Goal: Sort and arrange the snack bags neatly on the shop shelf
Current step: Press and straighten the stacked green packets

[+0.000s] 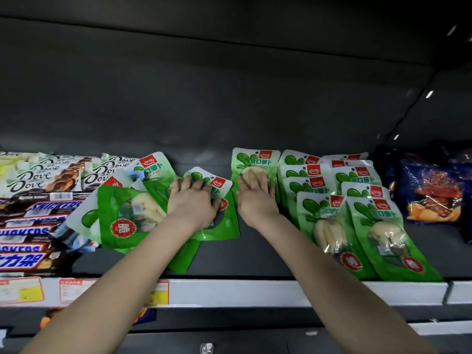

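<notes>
Left hand (192,200), fingers spread and pressing flat, rested on a jumbled heap of glossy green plastic snack bags (122,218) at the middle-left of the dark grey metal shelf (255,254), just right of stacked brown-and-white chocolate bars (38,198). Right hand (256,194) lay flat, fingers straight, on a single green bag (251,162) towards the back edge. Beside it, two tidy overlapping columns of green bags (357,200) ran to the front edge; a dark blue crinkled packet (431,195) sat further right. Sorting looked midway: next, seemingly, squaring the single bag to start a third column, then feeding it from the heap.
</notes>
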